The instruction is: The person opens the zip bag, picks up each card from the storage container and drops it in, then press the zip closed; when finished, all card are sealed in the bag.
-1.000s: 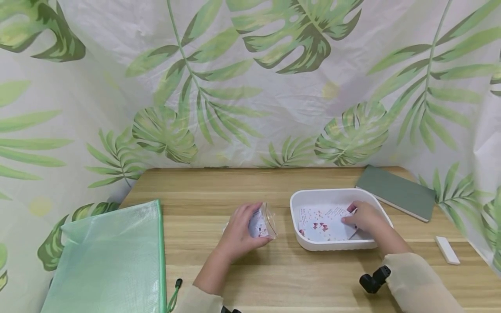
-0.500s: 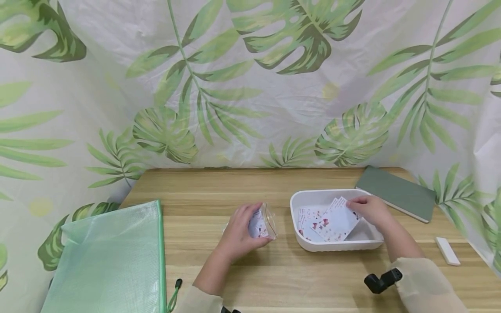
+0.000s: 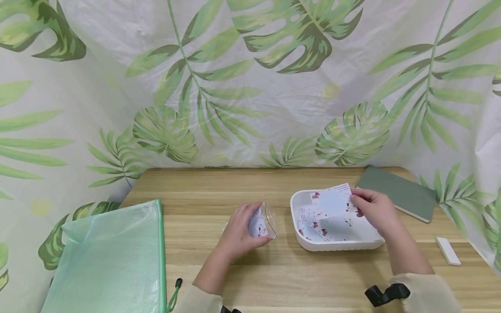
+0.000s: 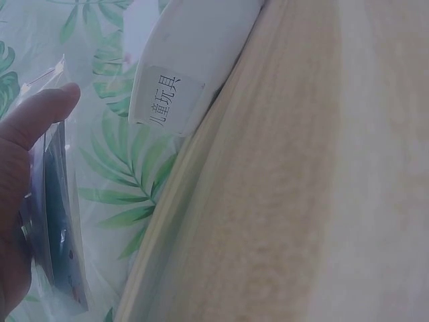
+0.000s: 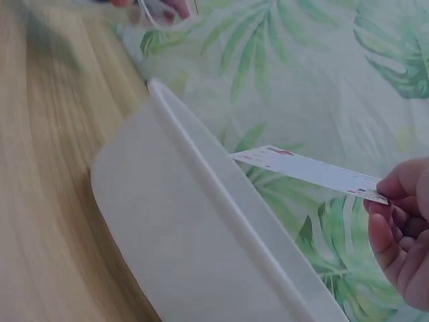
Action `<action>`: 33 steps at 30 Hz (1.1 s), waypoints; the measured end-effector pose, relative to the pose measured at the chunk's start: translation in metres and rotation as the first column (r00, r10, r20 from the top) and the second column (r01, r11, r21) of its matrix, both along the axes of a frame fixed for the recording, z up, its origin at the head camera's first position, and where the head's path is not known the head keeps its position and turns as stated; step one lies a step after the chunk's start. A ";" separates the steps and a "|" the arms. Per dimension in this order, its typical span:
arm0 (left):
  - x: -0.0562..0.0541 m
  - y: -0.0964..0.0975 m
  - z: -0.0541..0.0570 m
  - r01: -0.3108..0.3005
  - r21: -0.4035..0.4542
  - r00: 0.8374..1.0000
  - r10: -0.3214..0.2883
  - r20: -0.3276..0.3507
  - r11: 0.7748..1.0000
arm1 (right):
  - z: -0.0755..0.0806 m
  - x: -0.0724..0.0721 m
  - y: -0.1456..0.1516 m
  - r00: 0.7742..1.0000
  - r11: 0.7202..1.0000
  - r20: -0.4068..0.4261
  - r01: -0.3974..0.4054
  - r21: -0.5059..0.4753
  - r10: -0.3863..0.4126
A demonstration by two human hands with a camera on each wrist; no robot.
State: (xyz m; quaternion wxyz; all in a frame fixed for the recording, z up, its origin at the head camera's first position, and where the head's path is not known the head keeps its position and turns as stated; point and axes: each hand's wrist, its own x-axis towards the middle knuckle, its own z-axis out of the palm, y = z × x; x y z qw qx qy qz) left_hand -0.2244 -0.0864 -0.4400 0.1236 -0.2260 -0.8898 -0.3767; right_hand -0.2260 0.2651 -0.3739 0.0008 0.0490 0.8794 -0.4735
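My left hand (image 3: pixel 239 228) grips a clear zip bag (image 3: pixel 270 217) by its sides, thumb and fingers spread around its mouth, which faces right. Printed cards show through the plastic. To the right, my right hand (image 3: pixel 373 208) pinches a white printed card (image 3: pixel 332 204) by its right end between thumb and fingers. In the right wrist view the card (image 5: pixel 315 173) is held up past the rim of a white plastic bin (image 5: pixel 181 215). More printed cards (image 3: pixel 304 217) lie in the bin's left part, partly hidden behind the held card.
A green mesh zip pouch (image 3: pixel 113 261) lies at the left, its cord pull (image 3: pixel 176 289) beside it. Behind the bin on the right is a grey-green notebook (image 3: pixel 397 193). A small white block (image 3: pixel 448 251) rests at the right edge. Leaf-print cloth (image 3: pixel 250 87) hangs behind the table.
My right hand has lifted the card from inside the bin, tilting it on the way, up to rim height and slightly right. My left hand and the zip bag stay in place.
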 end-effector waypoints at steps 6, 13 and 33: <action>0.000 0.000 -0.001 0.002 0.000 1.000 -0.002 -0.006 1.000 | -0.004 0.012 -0.023 0.991 0.984 -0.116 0.042 -0.171 -0.062; 0.002 -0.001 0.000 -0.006 -0.017 1.000 0.006 0.003 1.000 | -0.012 0.022 -0.067 0.972 0.926 -0.152 0.117 -0.358 -0.181; 0.002 -0.001 0.002 -0.011 -0.016 1.000 0.011 0.004 1.000 | -0.026 0.028 -0.113 0.974 0.904 -0.141 0.107 -0.413 -0.180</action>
